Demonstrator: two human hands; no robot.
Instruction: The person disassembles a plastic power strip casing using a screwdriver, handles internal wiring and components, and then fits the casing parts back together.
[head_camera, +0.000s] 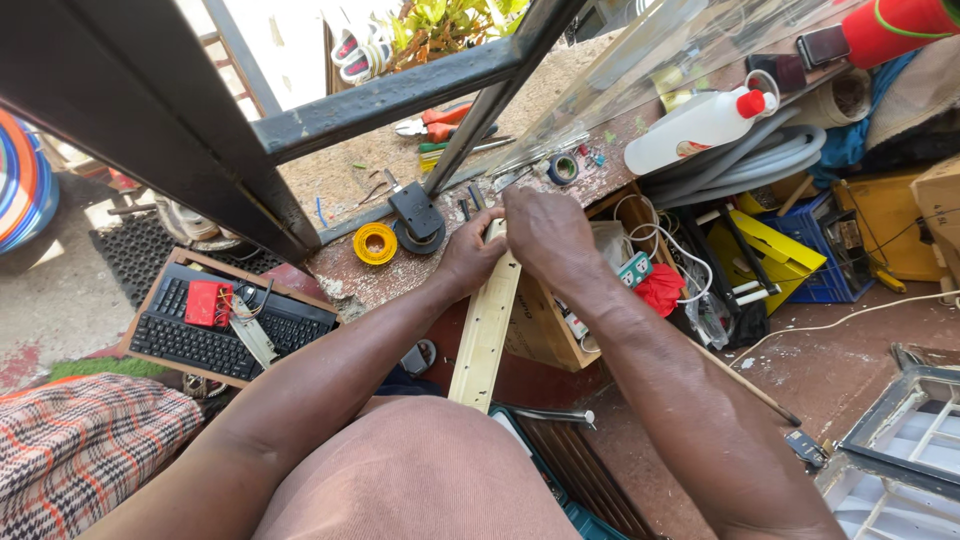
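Head view. I see both hands, left (472, 252) and right (545, 232), fingers clenched on the upper end of a pale wooden strip (485, 335) propped against the desk (400, 170) edge, apparently for steadiness.

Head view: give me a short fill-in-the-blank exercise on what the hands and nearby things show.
1. Both hands, left hand and right hand, grip one end of a pale wooden ____.
2. The tape roll left of the caster is ____.
3. The white bottle has a ____ cap.
4. The red box lies on a black ____.

Missing words: strip; yellow; red; keyboard
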